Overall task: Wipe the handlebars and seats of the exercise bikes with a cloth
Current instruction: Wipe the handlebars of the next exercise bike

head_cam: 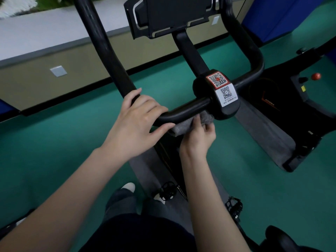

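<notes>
A black exercise-bike handlebar (187, 109) curves across the middle of the view, with two QR stickers on its centre clamp (222, 92). My left hand (136, 122) wraps over the bar's left bend, fingers laid across the top. Just below the bar's straight part, my right hand (199, 135) grips a folded grey cloth (192, 122) and presses it against the underside of the bar, next to the clamp. The bike's seat (283, 239) shows only as a dark edge at the bottom right.
A black tablet holder (172, 13) stands above the clamp. Green floor (54, 142) lies all around. A second bike's base with a red knob (316, 76) sits at the right. Pedals (234, 206) and my shoes (128, 187) are below. A low wall runs along the back.
</notes>
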The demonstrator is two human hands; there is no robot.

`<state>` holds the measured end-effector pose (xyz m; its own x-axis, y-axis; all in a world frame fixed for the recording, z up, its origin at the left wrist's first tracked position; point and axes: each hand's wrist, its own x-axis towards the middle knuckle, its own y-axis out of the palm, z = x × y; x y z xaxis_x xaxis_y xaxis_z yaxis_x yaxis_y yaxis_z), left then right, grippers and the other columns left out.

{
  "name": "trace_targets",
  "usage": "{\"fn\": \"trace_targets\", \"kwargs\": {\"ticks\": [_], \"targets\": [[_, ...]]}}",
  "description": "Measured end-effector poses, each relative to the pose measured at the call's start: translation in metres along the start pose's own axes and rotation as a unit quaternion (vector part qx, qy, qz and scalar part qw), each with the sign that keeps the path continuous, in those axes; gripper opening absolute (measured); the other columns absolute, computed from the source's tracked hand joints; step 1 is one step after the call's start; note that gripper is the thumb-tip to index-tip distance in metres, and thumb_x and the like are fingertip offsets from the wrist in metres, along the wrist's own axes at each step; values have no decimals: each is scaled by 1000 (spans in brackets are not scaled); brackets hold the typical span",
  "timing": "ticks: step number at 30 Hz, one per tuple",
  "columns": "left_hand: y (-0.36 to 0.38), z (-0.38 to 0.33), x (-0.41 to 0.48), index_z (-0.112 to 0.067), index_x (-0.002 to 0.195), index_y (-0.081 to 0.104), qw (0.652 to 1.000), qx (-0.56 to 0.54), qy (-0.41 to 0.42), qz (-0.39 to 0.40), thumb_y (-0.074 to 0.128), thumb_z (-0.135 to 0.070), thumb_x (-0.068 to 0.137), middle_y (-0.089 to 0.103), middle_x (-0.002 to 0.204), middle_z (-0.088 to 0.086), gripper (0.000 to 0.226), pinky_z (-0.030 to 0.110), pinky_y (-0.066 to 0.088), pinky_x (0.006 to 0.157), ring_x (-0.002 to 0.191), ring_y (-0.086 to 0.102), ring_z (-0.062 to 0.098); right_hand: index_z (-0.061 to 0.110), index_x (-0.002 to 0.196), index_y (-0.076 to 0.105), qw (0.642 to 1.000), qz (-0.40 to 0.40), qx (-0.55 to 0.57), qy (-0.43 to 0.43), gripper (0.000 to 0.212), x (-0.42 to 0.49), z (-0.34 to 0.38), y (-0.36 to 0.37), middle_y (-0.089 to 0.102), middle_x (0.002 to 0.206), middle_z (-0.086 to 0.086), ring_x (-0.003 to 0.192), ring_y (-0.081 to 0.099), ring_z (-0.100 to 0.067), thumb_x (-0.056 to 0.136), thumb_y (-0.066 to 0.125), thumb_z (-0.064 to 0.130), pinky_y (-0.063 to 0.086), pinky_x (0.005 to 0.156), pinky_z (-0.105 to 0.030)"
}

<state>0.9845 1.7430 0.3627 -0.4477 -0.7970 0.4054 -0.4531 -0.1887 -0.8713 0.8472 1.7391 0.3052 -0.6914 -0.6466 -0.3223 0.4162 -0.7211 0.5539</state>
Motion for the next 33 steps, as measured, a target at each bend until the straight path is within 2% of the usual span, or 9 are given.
{"fn": "trace_targets", "kwargs": {"ticks": [4,8,10,12,15,22,26,29,33], "targets": [[-1,3,0,-11,105,69,1000,-2,0,5,52,-46,89,66,92,0,42,41,21,113,98,59,22,7,91,55,996,83,1,36,24,-17,-9,1,68,73,1,71,61,-11,90,47,-16,50,73,-24],[-2,3,-1,-13,107,68,1000,-2,4,5,54,-45,89,66,92,-1,40,40,20,113,98,59,21,7,100,59,983,166,-52,51,23,-33,-13,-15,70,89,-5,86,63,-18,92,47,-11,51,81,-27],[-2,3,-1,-13,108,67,1000,-2,4,6,54,-45,89,66,92,-2,40,40,20,113,98,59,21,8,99,60,978,182,-84,51,21,-36,-9,-21,70,89,-4,85,63,-17,92,49,-9,52,78,-27],[-2,2,-2,-13,109,67,1000,-2,1,9,52,-46,90,66,93,-2,41,40,20,113,99,59,20,7,94,60,982,158,-90,43,17,-34,-5,-22,71,83,-1,80,64,-14,92,51,-7,53,73,-25],[-2,1,-2,-12,108,68,1000,0,-2,10,51,-46,90,66,93,-1,42,39,20,113,98,60,21,5,94,59,986,123,-108,18,13,-30,-3,-21,67,85,-5,82,60,-17,93,52,-5,50,77,-32],[-6,-2,-1,-12,108,68,1000,6,-14,19,49,-46,91,66,94,-1,43,39,19,115,101,59,20,14,81,64,939,243,-241,19,14,-49,-2,-32,66,75,0,73,59,-11,89,59,4,48,65,-28],[-11,-7,-1,-11,108,69,1000,6,-27,8,49,-45,91,67,96,0,43,40,20,114,101,59,21,10,74,60,917,232,-320,-60,21,-44,19,-40,58,70,-2,70,50,-11,87,57,-7,43,65,-31],[-14,-13,-2,-11,108,69,999,10,-35,2,49,-45,91,67,97,0,43,39,19,114,101,59,21,20,69,54,891,226,-371,-134,30,-44,37,-42,50,63,15,64,43,-1,85,57,-6,38,60,-21],[-21,-16,-10,-11,109,68,999,7,-51,-4,49,-44,92,66,98,-1,42,40,22,113,102,59,21,14,74,55,862,242,-410,-173,20,-52,53,-40,48,65,10,65,43,-3,85,57,-3,38,61,-24]]}}
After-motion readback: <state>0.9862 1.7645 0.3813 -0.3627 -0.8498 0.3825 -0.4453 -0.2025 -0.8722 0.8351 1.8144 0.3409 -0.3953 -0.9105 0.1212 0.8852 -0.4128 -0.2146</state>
